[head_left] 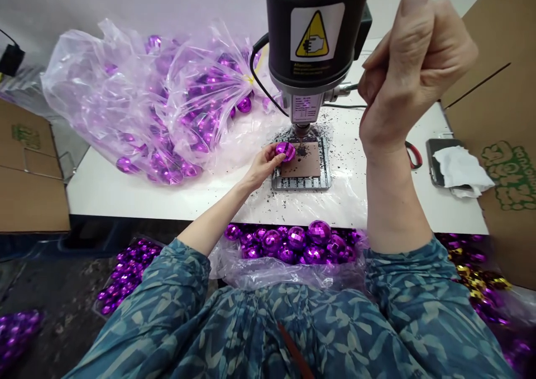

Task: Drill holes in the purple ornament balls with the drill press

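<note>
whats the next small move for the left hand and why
Probably ease the purple ball right, beneath the chuck: the left hand holds it by the brown board's left edge, left of the chuck, while the right hand grips the lever.

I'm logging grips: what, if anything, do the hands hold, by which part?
Left hand pinches a purple ball by its left side; right hand grips the drill handle, exact spot hidden.

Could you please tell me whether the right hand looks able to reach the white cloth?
Probably yes, once free: nothing visible blocks the white cloth, but the right hand is closed around the drill lever.
</note>
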`<state>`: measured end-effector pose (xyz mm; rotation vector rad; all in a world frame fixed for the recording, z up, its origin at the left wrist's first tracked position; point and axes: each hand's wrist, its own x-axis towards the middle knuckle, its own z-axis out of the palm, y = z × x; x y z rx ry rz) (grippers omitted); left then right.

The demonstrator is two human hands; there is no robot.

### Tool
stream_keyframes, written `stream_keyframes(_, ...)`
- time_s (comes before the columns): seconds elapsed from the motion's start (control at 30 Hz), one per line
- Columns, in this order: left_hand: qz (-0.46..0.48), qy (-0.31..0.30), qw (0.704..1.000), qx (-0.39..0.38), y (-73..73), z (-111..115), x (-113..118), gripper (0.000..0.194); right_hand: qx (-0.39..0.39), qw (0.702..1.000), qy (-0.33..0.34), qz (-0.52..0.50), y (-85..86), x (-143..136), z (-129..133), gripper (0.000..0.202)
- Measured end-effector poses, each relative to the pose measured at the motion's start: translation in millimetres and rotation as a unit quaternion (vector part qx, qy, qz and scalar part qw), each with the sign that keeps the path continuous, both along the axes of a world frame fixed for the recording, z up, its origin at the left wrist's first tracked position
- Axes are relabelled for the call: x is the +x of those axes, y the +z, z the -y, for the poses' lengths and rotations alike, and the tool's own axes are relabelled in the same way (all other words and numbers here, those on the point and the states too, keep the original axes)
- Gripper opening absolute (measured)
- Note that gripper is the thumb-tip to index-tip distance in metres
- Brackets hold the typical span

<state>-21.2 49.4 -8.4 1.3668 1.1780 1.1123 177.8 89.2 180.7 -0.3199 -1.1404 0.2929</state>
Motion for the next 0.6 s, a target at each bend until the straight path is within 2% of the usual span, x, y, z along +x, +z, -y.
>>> stream_keyframes(0.17, -0.029, -0.018, 0.999, 0.03, -9.8, -10, 5, 0.065, -0.008, 1.0, 0.014, 0.013, -0.6, 5, 1, 0.055)
stream_keyframes(0.33, -0.112, -0.027, 0.992, 0.05, -6.0, -13, 10, 0.064, -0.027, 0.999, 0.031, 0.031, 0.3, 10, 2, 0.055)
stream_keyframes(0.5, -0.221, 0.016, 0.969, 0.106, -2.1, -11, 21, 0.061, -0.025, 0.998, 0.036, 0.035, 0.5, 10, 1, 0.053)
stream_keyframes(0.6, -0.235, 0.044, 0.963, 0.126, -6.9, -9, 27, 0.062, -0.025, 0.998, 0.036, 0.036, 0.3, 10, 1, 0.053)
